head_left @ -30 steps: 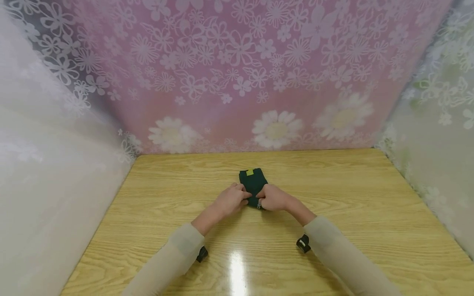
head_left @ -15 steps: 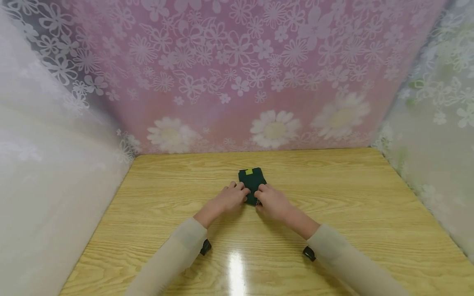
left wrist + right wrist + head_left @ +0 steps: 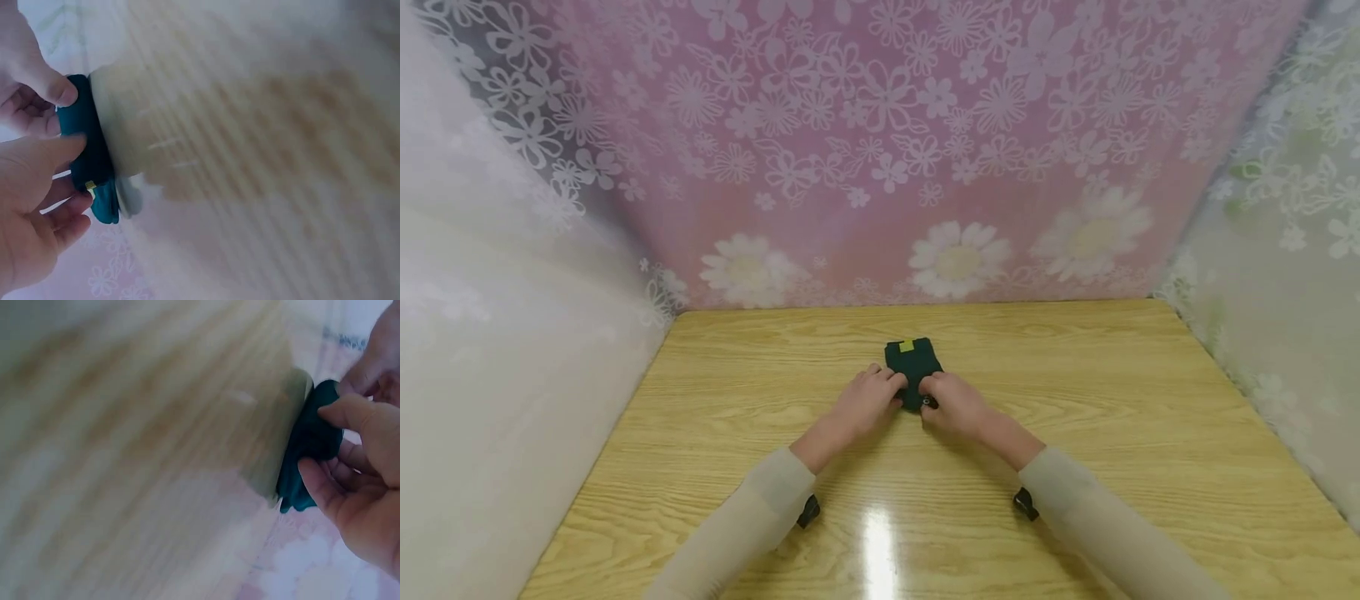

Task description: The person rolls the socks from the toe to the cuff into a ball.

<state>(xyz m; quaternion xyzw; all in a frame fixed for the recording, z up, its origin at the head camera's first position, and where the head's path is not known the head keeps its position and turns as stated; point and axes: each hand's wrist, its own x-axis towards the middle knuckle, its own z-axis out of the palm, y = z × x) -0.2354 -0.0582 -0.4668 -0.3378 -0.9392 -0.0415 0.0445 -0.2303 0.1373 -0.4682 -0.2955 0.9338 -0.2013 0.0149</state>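
Observation:
A dark green piece of folded cloth (image 3: 916, 360) with a small yellow label (image 3: 907, 345) at its far edge lies on the table in the head view. My left hand (image 3: 867, 402) pinches its near left corner, and my right hand (image 3: 957, 403) pinches the near right corner. Seen from the left wrist, the near part of the cloth (image 3: 87, 131) is a thick roll, with thumbs on its near face and other fingers curled behind. From the right wrist, bunched cloth (image 3: 312, 434) sits between the right thumb and fingers. Much of the near edge is hidden by the hands.
The wood-grain table (image 3: 737, 375) spreads around the cloth. A pink flowered curtain (image 3: 850, 167) rises at the table's far edge, with whitish flowered sheets (image 3: 512, 333) on both sides. Black camera mounts (image 3: 1025, 504) sit under both wrists.
The cloth's near edge has drawn slightly farther away, leaving the piece a little shorter. Both hands have regripped at the near corners, their fingers shifting only slightly.

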